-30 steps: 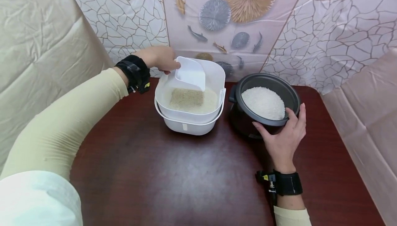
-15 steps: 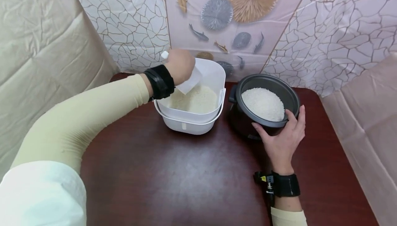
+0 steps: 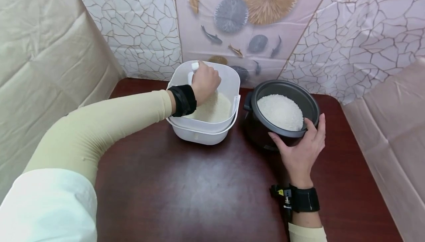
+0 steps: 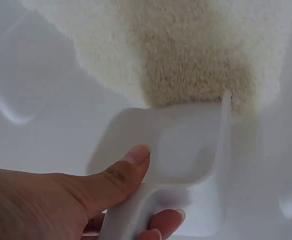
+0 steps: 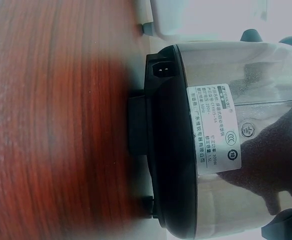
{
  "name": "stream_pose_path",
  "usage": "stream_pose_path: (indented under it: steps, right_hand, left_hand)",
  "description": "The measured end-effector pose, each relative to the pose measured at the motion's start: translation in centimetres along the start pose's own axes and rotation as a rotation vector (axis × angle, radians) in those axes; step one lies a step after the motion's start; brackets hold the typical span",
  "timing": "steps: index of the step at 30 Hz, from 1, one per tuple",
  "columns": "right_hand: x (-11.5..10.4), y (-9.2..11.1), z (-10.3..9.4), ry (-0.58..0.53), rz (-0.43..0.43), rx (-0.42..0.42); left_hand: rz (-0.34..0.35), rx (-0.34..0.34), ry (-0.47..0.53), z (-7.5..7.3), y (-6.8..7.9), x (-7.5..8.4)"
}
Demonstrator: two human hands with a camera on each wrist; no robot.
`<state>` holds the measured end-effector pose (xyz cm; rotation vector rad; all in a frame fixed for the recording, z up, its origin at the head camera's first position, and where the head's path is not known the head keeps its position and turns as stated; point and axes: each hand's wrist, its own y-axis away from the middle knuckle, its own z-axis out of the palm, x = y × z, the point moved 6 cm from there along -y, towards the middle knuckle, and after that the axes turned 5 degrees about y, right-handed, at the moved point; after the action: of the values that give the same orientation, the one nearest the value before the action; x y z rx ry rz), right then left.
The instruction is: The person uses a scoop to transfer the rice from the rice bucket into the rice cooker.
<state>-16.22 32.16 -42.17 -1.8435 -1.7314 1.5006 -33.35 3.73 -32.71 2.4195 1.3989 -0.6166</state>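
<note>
My left hand [image 3: 206,81] is inside a white rice bin [image 3: 202,137], gripping a white scoop by its handle [image 3: 195,66]. In the left wrist view the scoop [image 4: 186,145] has its mouth against the loose rice [image 4: 196,55], and the thumb lies on the scoop's inner surface. A dark rice cooker [image 3: 262,135] stands just right of the bin, without a lid, holding a mound of white rice [image 3: 280,112]. My right hand [image 3: 300,157] holds the cooker at its near right rim, thumb on the outer wall and fingers at the edge.
Both containers stand on a dark red-brown table [image 3: 206,186] near its back edge. Patterned cloth [image 3: 142,24] hangs behind, and plain cloth [image 3: 388,124] covers the sides. In the right wrist view, the cooker's label [image 5: 217,130] and power socket [image 5: 163,69] show.
My left hand has moved from the bin's left rim to the right and down into the bin, taking the scoop to the rice. The right hand stays on the cooker.
</note>
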Motion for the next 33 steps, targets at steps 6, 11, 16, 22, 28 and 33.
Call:
stream_pose_path:
  steps: [6, 11, 16, 22, 28, 33]
  right_hand:
    - [-0.3, -0.7, 0.1, -0.003, -0.014, -0.005]
    - [-0.3, -0.9, 0.0, 0.003, -0.019, -0.004]
    - [-0.2, -0.5, -0.1, -0.001, -0.01, -0.006]
    - [-0.4, -0.1, 0.1, -0.004, 0.0, -0.019]
    - [-0.2, 0.0, 0.1, -0.009, 0.007, -0.016]
    - [0.0, 0.1, -0.2, -0.008, 0.005, -0.009]
  left_hand:
    - [0.088, -0.019, -0.044, 0.2, -0.5, 1.2]
    - [0.213, -0.024, -0.151, 0.0, -0.9, 2.4]
    - [0.261, -0.022, -0.203, -0.2, -0.9, 3.0]
    - [0.274, -0.007, -0.215, 0.2, -0.8, 3.0]
    - [0.256, 0.085, -0.178, 0.1, -1.2, 3.0]
    - [0.256, 0.038, -0.14, -0.2, -1.4, 2.8]
